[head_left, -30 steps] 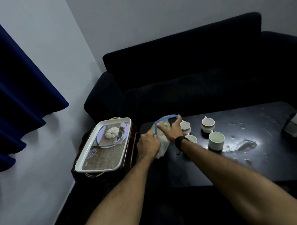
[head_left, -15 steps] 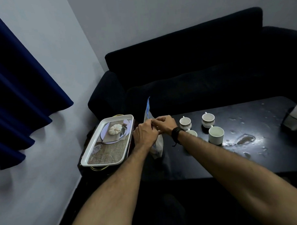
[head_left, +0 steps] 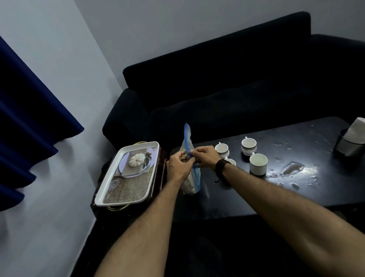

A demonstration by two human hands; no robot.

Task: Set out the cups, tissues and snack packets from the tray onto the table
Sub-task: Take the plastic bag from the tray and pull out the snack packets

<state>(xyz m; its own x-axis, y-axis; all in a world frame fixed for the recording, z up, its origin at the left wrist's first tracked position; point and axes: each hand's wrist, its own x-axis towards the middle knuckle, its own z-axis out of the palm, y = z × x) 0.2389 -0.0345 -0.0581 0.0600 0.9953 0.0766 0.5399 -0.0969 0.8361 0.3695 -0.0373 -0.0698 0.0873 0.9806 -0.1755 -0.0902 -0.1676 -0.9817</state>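
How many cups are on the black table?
4 cups. One at the back left, one at the back right, a taller one in front, and one half hidden behind the right wrist. The arms might hide more.

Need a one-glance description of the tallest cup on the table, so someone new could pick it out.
Start at the dark table in front of the black sofa. Four white cups cluster near its left end, just right of the hands. The one you want is nearest the shiny wet patch: a plain straight-sided mug, taller than the three small rounded cups.
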